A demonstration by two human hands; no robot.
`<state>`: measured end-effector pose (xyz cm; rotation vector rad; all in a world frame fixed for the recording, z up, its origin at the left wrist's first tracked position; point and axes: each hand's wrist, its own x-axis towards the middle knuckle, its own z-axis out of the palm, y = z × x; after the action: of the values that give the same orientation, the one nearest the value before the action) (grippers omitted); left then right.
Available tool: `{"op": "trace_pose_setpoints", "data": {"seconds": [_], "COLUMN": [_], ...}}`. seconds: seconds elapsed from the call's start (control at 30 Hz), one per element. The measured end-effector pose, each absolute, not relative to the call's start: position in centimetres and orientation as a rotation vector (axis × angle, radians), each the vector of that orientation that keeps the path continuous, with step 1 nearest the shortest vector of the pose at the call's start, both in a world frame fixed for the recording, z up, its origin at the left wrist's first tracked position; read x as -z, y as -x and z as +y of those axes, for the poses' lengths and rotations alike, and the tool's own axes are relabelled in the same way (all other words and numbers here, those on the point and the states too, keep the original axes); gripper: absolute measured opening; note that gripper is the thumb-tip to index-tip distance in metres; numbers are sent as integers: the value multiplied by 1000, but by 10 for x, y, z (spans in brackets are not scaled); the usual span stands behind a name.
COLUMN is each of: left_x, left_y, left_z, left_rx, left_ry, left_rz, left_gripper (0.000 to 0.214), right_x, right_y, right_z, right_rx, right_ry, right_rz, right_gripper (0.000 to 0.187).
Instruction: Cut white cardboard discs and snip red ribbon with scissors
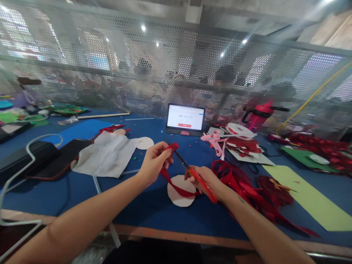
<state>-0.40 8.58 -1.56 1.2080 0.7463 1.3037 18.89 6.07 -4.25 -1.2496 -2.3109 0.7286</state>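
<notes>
In the head view my left hand (156,161) pinches the end of a red ribbon (176,187) above the blue table. My right hand (205,179) grips red-handled scissors (198,179), their blades pointing up and left at the ribbon end by my left fingers. Whether the blades are fully closed on it I cannot tell. From my left hand the ribbon hangs down across a round white disc (180,201) lying below my hands. To the right lies a tangled heap of the same red ribbon (236,183), beside my right wrist.
A pink glue gun (216,142) and a white spool (239,131) lie right of a tablet (185,118) showing a timer. On the left are a white cloth (107,156), a phone (59,159) and a cable. Yellow paper (308,198) lies right; a pink tumbler (258,114) stands behind.
</notes>
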Motion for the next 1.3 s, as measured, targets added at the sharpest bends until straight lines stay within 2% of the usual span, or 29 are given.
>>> {"op": "trace_pose_setpoints", "data": {"seconds": [0.17, 0.3, 0.5, 0.63, 0.83, 1.07, 1.3], "left_x": [18, 19, 16, 19, 24, 24, 24], "left_y": [5, 5, 5, 3, -4, -4, -3], "left_z": [87, 88, 87, 84, 77, 75, 77], "left_rx": [-1303, -1311, -1270, -1066, -725, -621, -653], "left_ry": [-1230, -1246, -1260, -1405, -1584, -1614, -1587], "left_rz": [755, 759, 779, 790, 772, 758, 773], "left_gripper": [16, 16, 20, 22, 23, 20, 21], "right_x": [56, 59, 50, 44, 34, 33, 45], "right_y": [-191, -192, -188, -185, -179, -174, -184], "right_z": [66, 68, 65, 59, 52, 51, 54], "right_rx": [-680, -696, -964, -1149, -1125, -1106, -1092], "right_ry": [1326, 1325, 1337, 1185, 1074, 1192, 1001], "right_rz": [-2263, -2239, -2052, -1870, -1818, -1824, -1741], "right_gripper": [14, 10, 26, 36, 36, 28, 30]}}
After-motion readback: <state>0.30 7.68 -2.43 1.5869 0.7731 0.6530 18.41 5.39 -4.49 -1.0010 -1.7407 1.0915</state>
